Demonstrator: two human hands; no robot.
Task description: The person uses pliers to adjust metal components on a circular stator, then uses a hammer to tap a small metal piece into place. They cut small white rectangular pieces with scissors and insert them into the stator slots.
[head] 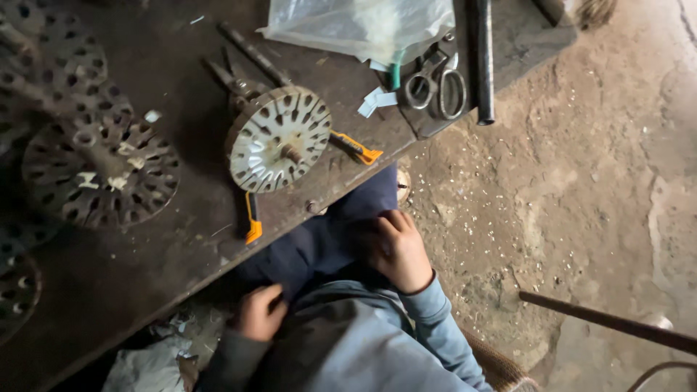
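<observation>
Head view is showing both hands down in the person's lap, below the edge of the workbench [109, 290], in the lower middle of the frame. The right hand [398, 250] is lying flat with fingers loosely spread on the dark blue trouser leg [319, 243], grasping nothing. The left hand [259, 312] is resting just beside it, lower left, fingers curled in toward the lap; whether it is closing on anything I cannot tell, since the palm is hidden.

Nearest above them, at the centre of the frame, a slotted metal disc [279, 138] is sitting tilted on the bench near its edge. White strips are filling some of its slots, mostly on the lower left side, while many slots are showing dark and open, so the lining looks only partly done. Neither hand is touching it. Orange-handled tools are lying at its right [357, 149] and below it [252, 221].

Further left, larger dark slotted discs [102, 170] are lying flat, holding only a few white scraps. In the upper middle, scissors [435, 87] are resting beside small white cut pieces [376, 100] and a clear plastic bag [363, 25]. A dark rod [484, 62] is lying beside the scissors. White trimmings are scattered over the earthen floor [581, 181] at right.
</observation>
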